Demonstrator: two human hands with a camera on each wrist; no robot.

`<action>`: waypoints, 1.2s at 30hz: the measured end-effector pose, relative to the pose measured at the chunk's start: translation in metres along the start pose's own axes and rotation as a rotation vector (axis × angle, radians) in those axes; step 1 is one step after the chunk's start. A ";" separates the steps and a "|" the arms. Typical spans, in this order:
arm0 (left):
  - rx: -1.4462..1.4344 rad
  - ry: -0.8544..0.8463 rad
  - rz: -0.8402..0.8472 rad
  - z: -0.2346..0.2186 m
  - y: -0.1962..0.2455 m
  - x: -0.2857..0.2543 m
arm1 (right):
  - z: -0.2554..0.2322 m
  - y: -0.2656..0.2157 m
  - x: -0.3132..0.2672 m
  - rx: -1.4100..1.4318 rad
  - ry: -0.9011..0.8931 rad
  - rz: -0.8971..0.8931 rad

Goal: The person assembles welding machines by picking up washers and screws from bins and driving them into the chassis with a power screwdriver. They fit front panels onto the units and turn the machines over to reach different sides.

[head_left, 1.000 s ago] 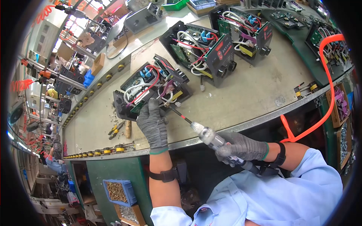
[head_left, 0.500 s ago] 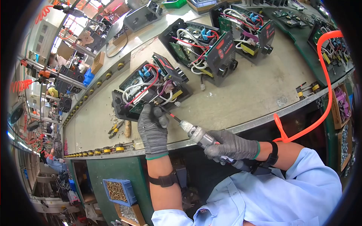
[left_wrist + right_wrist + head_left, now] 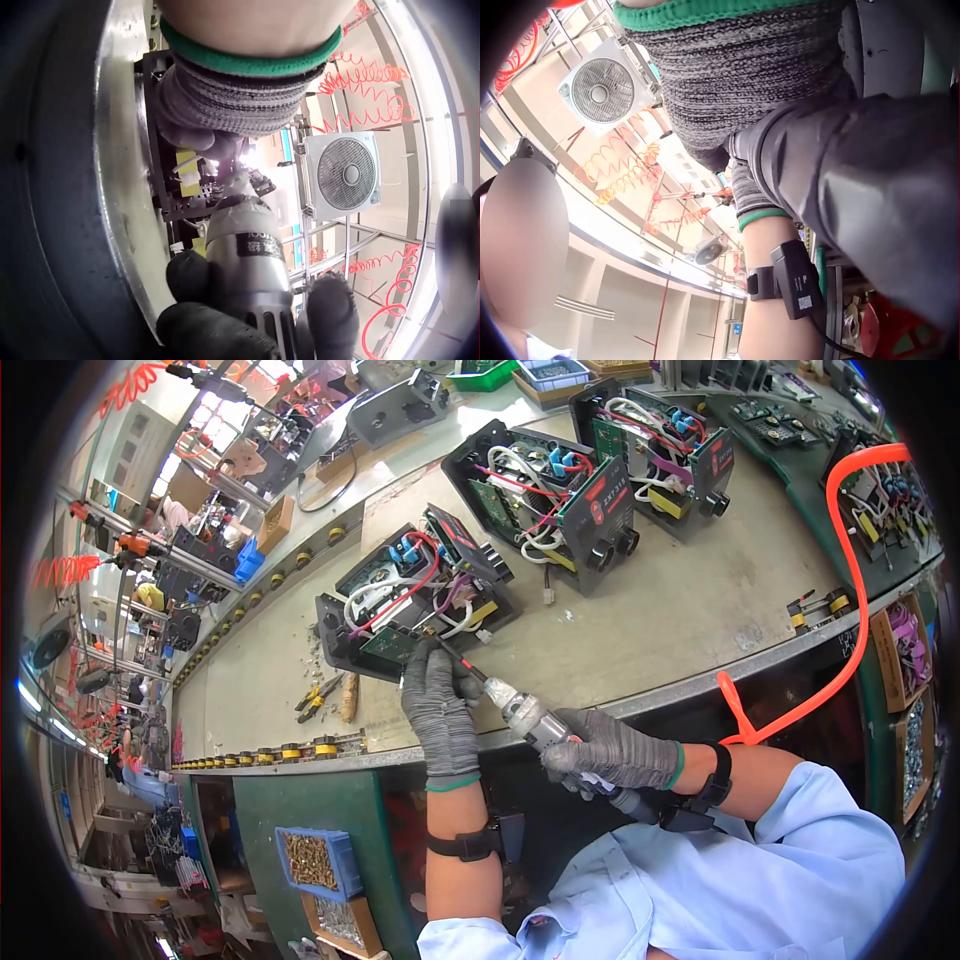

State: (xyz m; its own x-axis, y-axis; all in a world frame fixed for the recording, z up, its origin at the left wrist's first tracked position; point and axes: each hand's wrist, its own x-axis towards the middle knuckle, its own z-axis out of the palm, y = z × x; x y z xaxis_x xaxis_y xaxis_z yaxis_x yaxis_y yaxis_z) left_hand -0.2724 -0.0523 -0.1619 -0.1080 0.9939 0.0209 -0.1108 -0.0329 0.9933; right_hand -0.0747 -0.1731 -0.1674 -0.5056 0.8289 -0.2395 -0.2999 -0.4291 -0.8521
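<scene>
The nearest opened black unit [image 3: 400,600], with red and white wires inside, lies on the bench. At its front edge is the gloved left hand [image 3: 440,710], its fingertips by the driver's bit; whether they pinch anything is hidden. The gloved right hand [image 3: 620,750] grips a powered screwdriver [image 3: 530,718], whose bit points up-left to the unit's edge beside the left fingers. In the left wrist view the driver's body [image 3: 247,247] shows between dark gloved fingers [image 3: 334,311]. The right wrist view shows the grey knit cuff of the right glove [image 3: 720,75].
Two more opened units [image 3: 550,500] [image 3: 665,455] stand behind to the right. Yellow-handled cutters [image 3: 318,698] lie left of the left hand. An orange hose [image 3: 855,570] loops at the right. A blue bin of screws [image 3: 318,862] is below the bench edge [image 3: 640,702].
The right hand and driver have moved left overall, with the bit still by the left fingers. The left fingers have shifted at the unit's edge. The head view has shifted slightly.
</scene>
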 end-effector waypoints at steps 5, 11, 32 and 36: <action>0.551 -0.151 0.072 -0.020 -0.031 -0.003 | 0.004 -0.001 0.002 -0.001 0.001 0.007; 1.076 -0.210 0.297 -0.020 0.058 -0.049 | 0.011 -0.008 0.003 0.070 0.030 0.002; 1.853 -0.177 0.967 0.013 0.157 0.090 | 0.034 0.011 0.015 0.196 0.037 -0.070; 1.795 -0.172 1.066 0.021 0.159 0.121 | 0.048 0.011 0.017 0.554 -0.087 0.031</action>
State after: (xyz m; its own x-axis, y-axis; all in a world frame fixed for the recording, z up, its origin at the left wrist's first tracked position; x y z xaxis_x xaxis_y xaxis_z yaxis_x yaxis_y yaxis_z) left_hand -0.2827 0.0645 0.0004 0.6145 0.6626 0.4281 0.7844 -0.4556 -0.4209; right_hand -0.1257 -0.1816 -0.1586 -0.5789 0.7902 -0.2010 -0.6523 -0.5967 -0.4674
